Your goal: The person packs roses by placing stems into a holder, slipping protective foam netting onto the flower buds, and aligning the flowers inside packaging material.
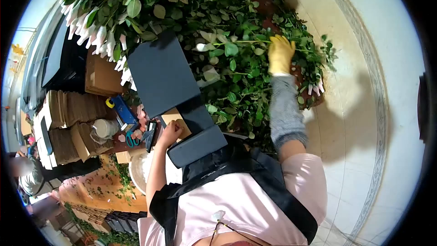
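Note:
My right hand (281,54), in a yellow glove with a grey knit sleeve over the forearm, is closed around the stem of a rose (241,42). The rose lies sideways over the foliage, its pale wrapped bud pointing left and its leafy stem end reaching right. My bare left hand (172,133) has its fingers curled against a piece of brown cardboard (183,126) by the black boxes. Whether anything is pinched in those fingers is hidden. A large black box (164,74) stands just ahead of it, and a smaller black box (197,146) lies close to my body.
A big heap of leafy roses (150,0) with white-sleeved buds covers the far side. Left are teal scissors (132,139), a blue box (124,111), a white tape roll (105,128) and stacked cardboard (68,105). Another person (32,173) is at far left; a wall bounds the right.

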A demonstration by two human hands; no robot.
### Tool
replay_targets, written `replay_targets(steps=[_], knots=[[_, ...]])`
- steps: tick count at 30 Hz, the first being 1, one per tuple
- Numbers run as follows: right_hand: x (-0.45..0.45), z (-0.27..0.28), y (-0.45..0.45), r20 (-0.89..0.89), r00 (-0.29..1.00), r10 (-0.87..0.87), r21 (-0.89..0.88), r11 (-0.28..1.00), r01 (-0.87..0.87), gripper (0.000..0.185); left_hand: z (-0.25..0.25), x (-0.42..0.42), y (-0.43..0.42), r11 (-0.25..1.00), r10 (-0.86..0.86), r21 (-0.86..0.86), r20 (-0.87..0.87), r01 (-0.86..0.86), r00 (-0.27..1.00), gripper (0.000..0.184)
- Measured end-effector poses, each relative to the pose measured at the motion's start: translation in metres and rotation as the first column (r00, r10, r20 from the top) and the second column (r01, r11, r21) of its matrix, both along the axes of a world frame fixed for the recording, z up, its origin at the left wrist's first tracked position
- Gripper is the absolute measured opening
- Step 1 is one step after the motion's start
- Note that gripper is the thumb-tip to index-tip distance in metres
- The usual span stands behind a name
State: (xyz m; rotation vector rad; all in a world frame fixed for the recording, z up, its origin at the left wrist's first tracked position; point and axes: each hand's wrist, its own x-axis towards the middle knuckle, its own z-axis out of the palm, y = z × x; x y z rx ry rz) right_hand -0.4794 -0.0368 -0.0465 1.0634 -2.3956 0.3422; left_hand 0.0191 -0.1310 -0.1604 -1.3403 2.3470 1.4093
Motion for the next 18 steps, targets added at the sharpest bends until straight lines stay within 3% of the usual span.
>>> replay_targets(steps=[3,5,6,7,9,10,12,14,16,17,18], knots=[[0.016,0.055,0.050,-0.001,0.966,0.258,-0.036,0.966,-0.258,0.022,-0.004,0.004,-0.007,0.998,-0.009,0.059,-0.026,0.010,1.000,0.040],[0.030,0.060,0.085,0.162,0.903,0.398,-0.043,0.917,-0.397,0.025,-0.006,0.008,-0.011,0.996,-0.054,0.067,-0.074,0.059,0.996,0.043],[0.040,0.053,0.095,0.327,0.854,0.405,0.011,0.902,-0.432,0.025,0.003,0.007,-0.011,0.990,-0.054,0.128,-0.052,0.061,0.997,0.047],[0.052,0.038,0.103,0.446,0.802,0.398,0.061,0.880,-0.471,0.021,-0.022,0.016,-0.013,0.991,-0.023,0.130,-0.098,0.035,0.995,0.052],[0.082,-0.009,0.115,0.577,0.727,0.372,0.135,0.834,-0.534,0.013,-0.005,0.017,-0.018,0.934,0.053,0.358,-0.110,-0.010,0.993,0.063],[0.102,-0.040,0.120,0.595,0.719,0.360,0.168,0.819,-0.548,0.010,0.005,0.017,-0.022,0.886,0.094,0.461,-0.100,-0.037,0.990,0.070],[0.143,-0.104,0.127,0.571,0.747,0.341,0.209,0.819,-0.534,0.007,0.004,0.022,-0.029,0.852,0.077,0.523,-0.116,-0.006,0.990,0.065],[0.168,-0.146,0.128,0.539,0.778,0.322,0.222,0.837,-0.501,0.012,-0.001,0.023,-0.026,0.897,-0.024,0.433,-0.163,0.093,0.986,0.061],[0.171,-0.160,0.123,0.568,0.759,0.317,0.221,0.830,-0.512,0.020,-0.006,0.026,-0.013,0.947,-0.186,0.226,-0.196,0.229,0.963,0.043],[0.160,-0.153,0.122,0.686,0.677,0.268,0.286,0.756,-0.589,0.015,-0.011,0.027,-0.004,0.962,-0.243,0.076,-0.199,0.263,0.949,0.035],[0.141,-0.130,0.116,0.832,0.526,0.176,0.305,0.647,-0.699,0.021,-0.014,0.029,0.005,0.962,-0.272,-0.046,-0.200,0.268,0.941,0.029]])
